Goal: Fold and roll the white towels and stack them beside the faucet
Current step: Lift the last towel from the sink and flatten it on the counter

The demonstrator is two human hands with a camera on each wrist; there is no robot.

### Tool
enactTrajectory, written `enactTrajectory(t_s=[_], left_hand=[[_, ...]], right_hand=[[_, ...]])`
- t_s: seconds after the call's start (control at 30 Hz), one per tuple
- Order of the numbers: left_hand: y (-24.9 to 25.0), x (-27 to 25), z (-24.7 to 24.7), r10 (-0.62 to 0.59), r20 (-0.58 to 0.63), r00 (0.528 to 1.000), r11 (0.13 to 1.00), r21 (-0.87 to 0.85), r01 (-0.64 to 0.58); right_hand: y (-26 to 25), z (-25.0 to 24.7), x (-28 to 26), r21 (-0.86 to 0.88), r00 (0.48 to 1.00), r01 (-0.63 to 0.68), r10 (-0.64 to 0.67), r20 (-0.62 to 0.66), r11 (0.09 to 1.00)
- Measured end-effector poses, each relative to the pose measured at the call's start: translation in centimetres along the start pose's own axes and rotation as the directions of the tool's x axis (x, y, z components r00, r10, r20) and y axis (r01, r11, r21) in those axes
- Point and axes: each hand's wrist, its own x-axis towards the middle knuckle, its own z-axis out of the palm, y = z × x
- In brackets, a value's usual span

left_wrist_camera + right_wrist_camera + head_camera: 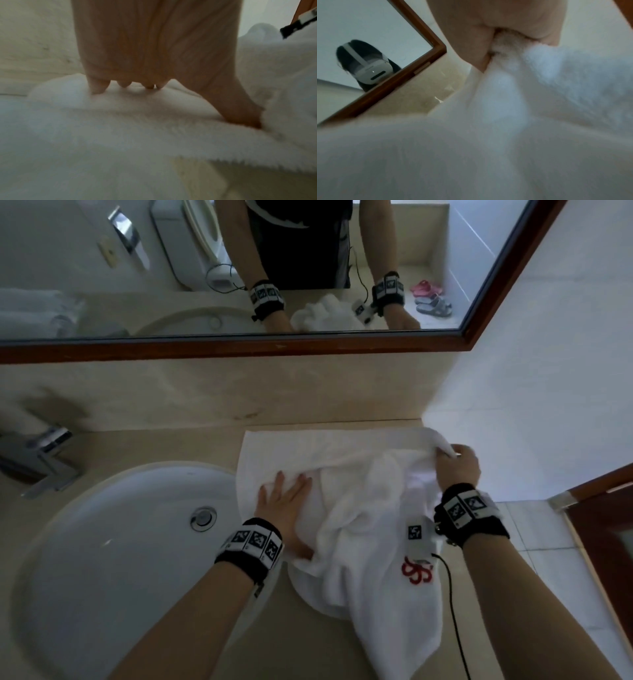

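Head view: the white towel [346, 508] lies rumpled at centre right of the frame, on the counter [164, 446] just right of the sink [113, 525]. Its near end, with a red mark, hangs toward the lower right. The left hand [286, 501] lies flat on it, fingers straight, holding nothing. The right hand [457, 465] pinches a far corner at the right edge. The faucet [37, 460] sits at far left, well apart; rolled towels seem to show in the mirror [239, 268] at upper left, blurred.

Left wrist view: the straight fingers [97, 86] press into the pile, with the thumb dug into a crease at the right. If that pressure eases while the other hand pulls, the whole cloth would likely slide rather than flatten.

Right wrist view: thumb and fingers close tightly on a bunched wad of cloth at top centre, not a clean corner. That could leave a skewed fold. The hanging end may also drag the towel off the counter edge, or its left edge could slip into the basin.
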Motion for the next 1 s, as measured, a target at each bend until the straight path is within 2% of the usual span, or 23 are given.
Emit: enactTrajectory(t_s=[0.03, 0.13, 0.2, 0.27, 0.3, 0.33, 0.43, 0.47, 0.53, 0.57, 0.6, 0.67, 0.7, 0.73, 0.77, 0.83, 0.87, 0.9, 0.93, 0.97, 1.0], left_hand=[[-0.4, 0.1, -0.1, -0.005, -0.011, 1.0, 1.0, -0.008, 0.004], [-0.1, 0.4, -0.6, -0.05, -0.142, 0.989, 0.985, -0.168, 0.026], [0.5, 0.3, -0.6, -0.051, -0.188, 0.981, 0.985, -0.171, 0.019], [0.9, 0.2, -0.4, -0.011, -0.125, 0.992, 0.995, -0.097, -0.002], [1.0, 0.2, -0.4, 0.003, -0.081, 0.997, 0.998, -0.064, -0.009], [1.0, 0.4, -0.5, 0.015, -0.041, 0.999, 1.0, -0.024, -0.016], [1.1, 0.9, -1.0, 0.046, 0.043, 0.998, 0.994, 0.099, -0.05], [1.1, 1.1, -1.2, 0.057, 0.065, 0.996, 0.991, 0.114, -0.064], [0.9, 1.4, -2.0, 0.084, 0.103, 0.991, 0.991, 0.095, -0.094], [0.6, 1.6, -2.4, 0.108, 0.108, 0.988, 0.99, 0.083, -0.117], [0.4, 1.7, -2.8, 0.136, 0.091, 0.987, 0.986, 0.083, -0.143], [0.4, 1.2, -3.4, 0.146, -0.014, 0.989, 0.982, 0.121, -0.143], [0.9, 0.7, -3.5, 0.112, -0.101, 0.989, 0.986, 0.136, -0.098], [1.7, 0.0, -3.4, 0.052, -0.179, 0.982, 0.99, 0.14, -0.027], [2.6, -0.7, -3.2, -0.022, -0.229, 0.973, 0.99, 0.129, 0.053], [4.1, -1.8, -2.3, -0.142, -0.231, 0.963, 0.985, 0.061, 0.16], [4.5, -2.2, -1.8, -0.167, -0.213, 0.963, 0.984, 0.031, 0.177], [4.7, -2.4, -1.3, -0.161, -0.204, 0.966, 0.985, 0.023, 0.169], [4.7, -2.5, -0.9, -0.138, -0.2, 0.97, 0.988, 0.036, 0.148], [4.8, -2.7, -0.4, -0.105, -0.186, 0.977, 0.99, 0.076, 0.121], [4.9, -2.9, 0.1, -0.068, -0.163, 0.984, 0.986, 0.14, 0.091]], right_hand=[[0.3, -0.4, 0.7, 0.003, 1.0, -0.03, 0.03, -0.009, 1.0], [1.6, 0.1, 1.6, -0.204, 0.973, -0.104, 0.142, 0.18, 0.973], [1.8, 0.6, 0.5, -0.373, 0.984, -0.053, 0.111, 0.136, 0.926], [1.7, 1.2, -0.7, -0.446, 0.99, 0.139, -0.12, 0.071, 0.884], [1.6, 1.5, -1.2, -0.466, 0.972, 0.236, -0.219, 0.09, 0.853], [1.4, 1.9, -1.6, -0.472, 0.958, 0.287, -0.246, 0.146, 0.834], [1.0, 2.3, -2.0, -0.455, 0.93, 0.237, -0.064, 0.363, 0.859], [0.8, 2.1, -2.0, -0.428, 0.903, 0.237, -0.035, 0.429, 0.872], [0.1, 1.1, -2.3, -0.441, 0.841, 0.311, -0.027, 0.541, 0.842], [-0.2, 0.5, -2.7, -0.472, 0.786, 0.367, 0.004, 0.618, 0.801], [-0.4, -0.1, -3.4, -0.499, 0.706, 0.429, 0.064, 0.705, 0.753], [-0.1, -0.4, -5.2, -0.554, 0.551, 0.531, 0.236, 0.801, 0.641], [0.4, -0.2, -6.1, -0.579, 0.515, 0.571, 0.296, 0.805, 0.581], [0.8, -0.1, -6.8, -0.597, 0.512, 0.592, 0.32, 0.797, 0.541], [1.1, 0.1, -7.2, -0.61, 0.539, 0.587, 0.305, 0.785, 0.532], [0.8, 0.5, -6.9, -0.613, 0.647, 0.577, 0.157, 0.746, 0.539], [0.3, 0.6, -6.4, -0.606, 0.706, 0.588, 0.026, 0.708, 0.536], [-0.3, 0.9, -6.0, -0.581, 0.74, 0.612, -0.13, 0.66, 0.536], [-1.1, 1.2, -5.7, -0.523, 0.735, 0.651, -0.286, 0.614, 0.55], [-1.7, 1.9, -5.7, -0.428, 0.693, 0.703, -0.413, 0.591, 0.568], [-2.4, 2.5, -5.9, -0.321, 0.627, 0.755, -0.486, 0.609, 0.572]])
